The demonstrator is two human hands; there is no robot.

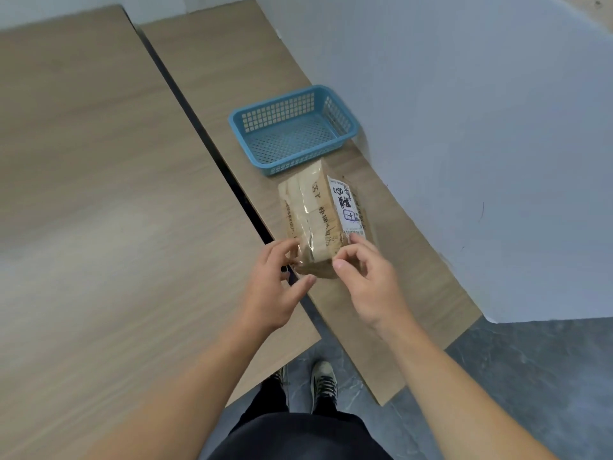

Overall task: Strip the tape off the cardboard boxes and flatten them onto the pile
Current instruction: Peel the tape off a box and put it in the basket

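Note:
A small brown cardboard box [318, 217] stands on the right-hand table, wrapped in clear tape [306, 227] and bearing a white shipping label [346, 207] on its right face. My left hand [278, 287] pinches the loose end of the tape at the box's near left corner. My right hand [365, 277] holds the near right corner, thumb on the front face and fingers on the labelled side.
A blue plastic basket [345, 111] sits just behind the box, with nothing in it. A dark gap [212, 157] separates the two wooden tables [83, 194]. A white wall [481, 127] runs along the right. The table's near edge lies close to my feet.

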